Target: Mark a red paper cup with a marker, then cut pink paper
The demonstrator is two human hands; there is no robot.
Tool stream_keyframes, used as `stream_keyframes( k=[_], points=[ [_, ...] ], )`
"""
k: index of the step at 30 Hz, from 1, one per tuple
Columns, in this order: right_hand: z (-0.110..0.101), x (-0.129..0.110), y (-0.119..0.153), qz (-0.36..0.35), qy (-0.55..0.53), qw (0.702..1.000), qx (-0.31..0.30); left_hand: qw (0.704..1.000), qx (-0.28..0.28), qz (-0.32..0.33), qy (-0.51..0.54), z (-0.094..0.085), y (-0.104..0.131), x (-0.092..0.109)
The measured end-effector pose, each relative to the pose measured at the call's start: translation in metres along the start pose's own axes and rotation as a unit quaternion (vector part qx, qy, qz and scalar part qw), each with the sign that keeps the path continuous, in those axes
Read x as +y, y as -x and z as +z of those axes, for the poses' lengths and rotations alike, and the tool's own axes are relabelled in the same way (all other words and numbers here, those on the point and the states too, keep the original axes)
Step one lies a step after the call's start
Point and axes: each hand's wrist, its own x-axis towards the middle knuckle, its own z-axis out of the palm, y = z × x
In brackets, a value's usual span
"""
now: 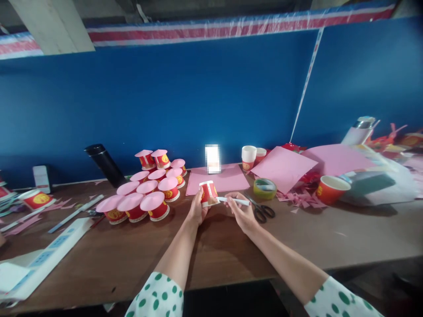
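White pen-like tool [242, 202] in right hand [243, 215], tip indistinct beside red cup [208, 192]

On the table [148, 259], capped cups [147, 188] stand left of the paper [233, 179]. A single cup [209, 193] is positioned before the paper, in the person's left hand [197, 210]. Scissors [262, 209] lie right of the right hand [243, 214] (tape roll [265, 193] directly behind).

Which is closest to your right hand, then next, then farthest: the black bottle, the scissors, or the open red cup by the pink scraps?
1. Scissors: right beside the right hand.
2. Red cup: farther off to the right, past the pink scraps.
3. Black bottle: way over on the left, near the pink-topped cups.
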Motion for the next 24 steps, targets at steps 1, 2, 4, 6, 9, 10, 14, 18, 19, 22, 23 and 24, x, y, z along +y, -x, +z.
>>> stream_keyframes(
  k=[1, 2, 4, 6, 9, 10, 14, 18, 19, 22, 23, 24],
  points=[
    [0.0003, 0.0004, -0.0004, 0.006, -0.009, 1.0, 0.004, 1.0, -0.001, -0.003, -0.001, 0.0002, 0.0004, 0.0001],
    [0.0005, 0.0008, -0.0008, 0.017, -0.022, 1.0, 0.008, 1.0, -0.001, -0.003, 0.001, 0.0006, 0.001, 0.0004],
    [0.0006, 0.0015, -0.0017, 0.045, -0.06, 0.997, 0.015, 1.0, -0.003, 0.002, 0.009, 0.0016, 0.0024, 0.0012],
    [0.0005, 0.0021, -0.0027, 0.072, -0.092, 0.993, 0.02, 1.0, -0.007, 0.004, 0.016, 0.0025, 0.0038, 0.002],
    [0.0003, 0.0034, -0.0034, 0.089, -0.108, 0.99, 0.02, 1.0, -0.002, -0.003, 0.021, 0.0031, 0.0046, 0.0027],
    [0.0003, 0.0039, -0.0035, 0.087, -0.11, 0.99, 0.017, 1.0, 0.0, -0.004, 0.022, 0.0032, 0.0044, 0.0027],
    [0.0003, 0.0062, -0.0032, 0.074, -0.115, 0.991, 0.002, 1.0, 0.004, -0.003, 0.008, 0.0028, 0.0035, 0.0019],
    [0.0, 0.0073, -0.0029, 0.071, -0.111, 0.991, -0.003, 1.0, 0.003, -0.003, -0.009, 0.0024, 0.0034, 0.0017],
    [-0.0001, 0.0074, -0.0029, 0.07, -0.109, 0.992, -0.004, 1.0, 0.002, -0.003, -0.009, 0.0024, 0.0034, 0.0018],
    [0.0, 0.0075, -0.0029, 0.068, -0.111, 0.991, -0.01, 1.0, 0.006, -0.009, -0.013, 0.0023, 0.0034, 0.0023],
    [0.0, 0.0074, -0.0029, 0.068, -0.113, 0.991, -0.012, 1.0, 0.007, -0.011, -0.016, 0.0023, 0.0035, 0.0024],
    [0.0001, 0.0073, -0.0029, 0.069, -0.114, 0.991, -0.013, 1.0, 0.007, -0.01, -0.017, 0.0023, 0.0035, 0.0024]
  ],
)
